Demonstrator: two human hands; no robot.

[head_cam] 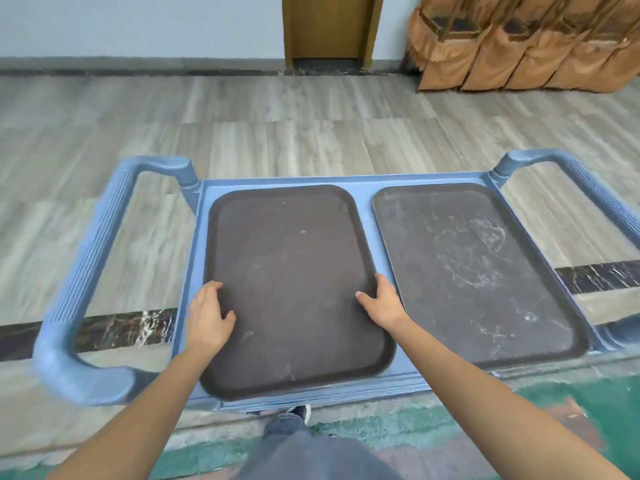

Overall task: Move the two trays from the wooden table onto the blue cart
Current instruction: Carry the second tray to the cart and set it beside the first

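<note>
Two dark brown trays lie side by side on the top of the blue cart (346, 181). The left tray (294, 271) is clean, and its near end reaches over the cart's front edge. The right tray (474, 271) is scuffed with white marks and sits flat. My left hand (207, 317) holds the left tray's left rim, thumb on top. On the same tray's right rim, in the gap between the trays, my right hand (384, 303) grips with the thumb on the surface. The wooden table is out of view.
The cart has a looped blue handle at the left (83, 271) and another at the right (588, 188). Beyond it lies wood-look floor, with a brown door (329, 26) and stacked orange-covered chairs (519, 57) at the back. Green carpet (588, 403) and my shoe (301, 412) are near.
</note>
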